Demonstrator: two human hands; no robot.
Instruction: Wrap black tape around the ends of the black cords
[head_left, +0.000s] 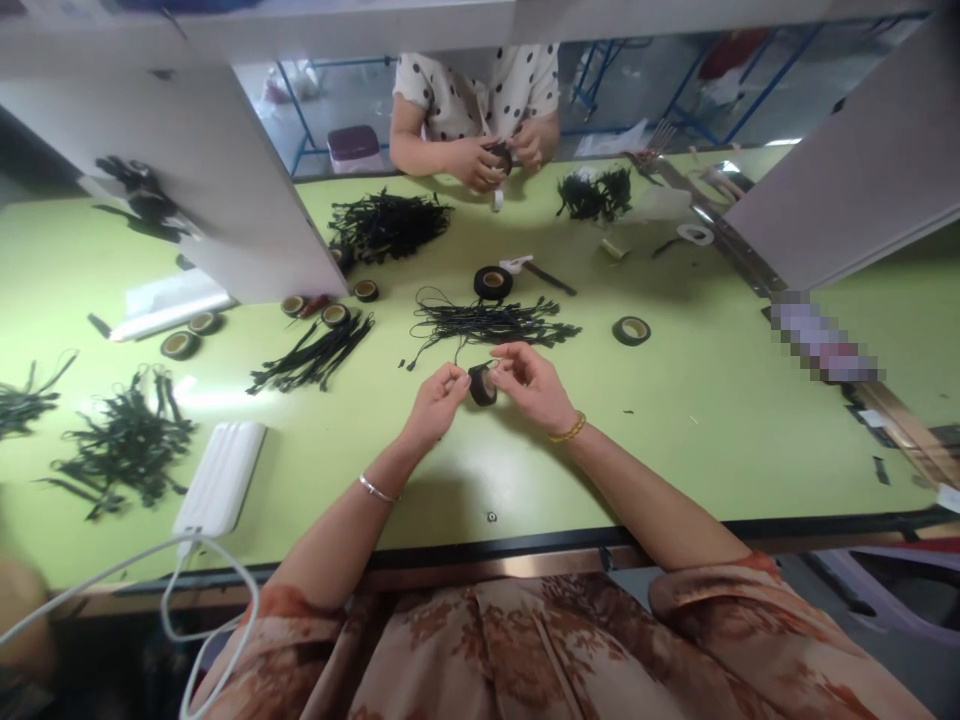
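Over the green table, my right hand [534,388] is closed on a roll of black tape [482,387], which hangs tilted between my two hands. My left hand [436,402] pinches with thumb and forefinger beside the roll. A thin black cable seems to run up from those fingertips, though its end is hidden in the grip. Just beyond my hands lies a loose bundle of thin black cables [491,322] with small connectors. Another black tape roll [493,283] rests behind that bundle, and one more tape roll [631,330] lies to the right.
Opposite, a person in a dotted shirt [480,95] handles a tape roll. Cable piles [388,225] lie at the back and left. A white power bank [221,478] with a white cord is at my left. Upright panels [277,200] flank the work area; a metal strip [739,255] runs along the right.
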